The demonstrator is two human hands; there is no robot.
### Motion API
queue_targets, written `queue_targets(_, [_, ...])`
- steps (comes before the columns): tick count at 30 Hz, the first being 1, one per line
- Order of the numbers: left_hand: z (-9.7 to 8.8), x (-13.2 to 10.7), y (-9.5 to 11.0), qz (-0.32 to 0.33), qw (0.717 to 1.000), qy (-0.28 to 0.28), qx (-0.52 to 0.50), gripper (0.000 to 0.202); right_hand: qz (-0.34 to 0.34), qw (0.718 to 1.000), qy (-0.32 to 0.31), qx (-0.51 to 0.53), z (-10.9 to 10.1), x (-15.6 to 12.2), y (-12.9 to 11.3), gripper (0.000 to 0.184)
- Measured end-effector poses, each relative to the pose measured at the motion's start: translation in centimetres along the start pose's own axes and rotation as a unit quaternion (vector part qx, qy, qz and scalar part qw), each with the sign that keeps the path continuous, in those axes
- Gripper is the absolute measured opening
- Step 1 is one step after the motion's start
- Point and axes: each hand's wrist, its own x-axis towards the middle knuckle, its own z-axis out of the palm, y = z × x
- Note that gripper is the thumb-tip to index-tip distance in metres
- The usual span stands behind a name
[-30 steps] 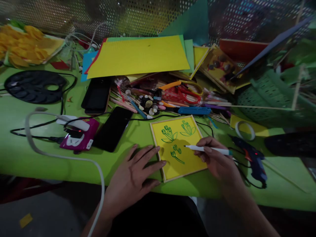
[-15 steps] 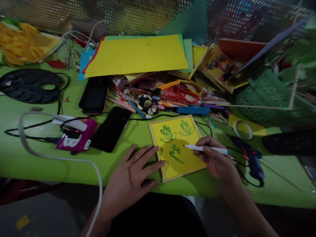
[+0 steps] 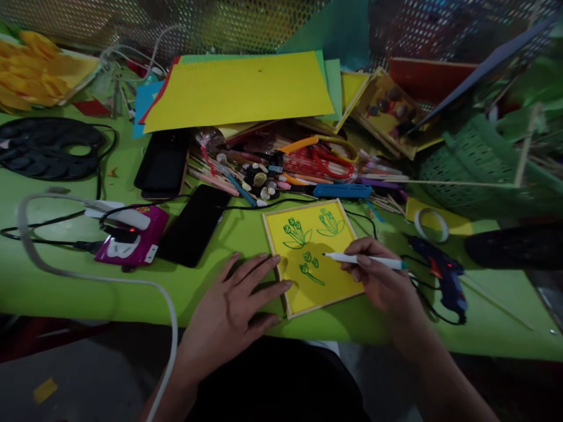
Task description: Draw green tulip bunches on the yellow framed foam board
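A small yellow framed card (image 3: 333, 280) with green flower drawings lies on the green table near the front edge. My left hand (image 3: 237, 305) rests flat with fingers spread, its fingertips on the card's left edge. My right hand (image 3: 380, 280) is closed round a white marker (image 3: 365, 258), whose tip points left over the card beside the lowest flower.
Two black phones (image 3: 193, 225), a magenta device (image 3: 132, 241) with cables, a blue glue gun (image 3: 442, 275), a tape roll (image 3: 431, 223), scissors and sticks in a pile (image 3: 308, 167), yellow sheets (image 3: 237, 91), a black palette (image 3: 48, 146) and a green basket (image 3: 484, 170) crowd the table.
The view has drifted slightly; the marker tip has shifted a little left over the card. My left hand stays on the card's edge.
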Motion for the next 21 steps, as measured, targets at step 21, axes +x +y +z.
queue_targets(21, [0.56,-0.2,-0.11,-0.001,1.0,0.001,0.007,0.056,-0.01,0.999,-0.025,-0.021,0.39,-0.1,-0.08,0.02])
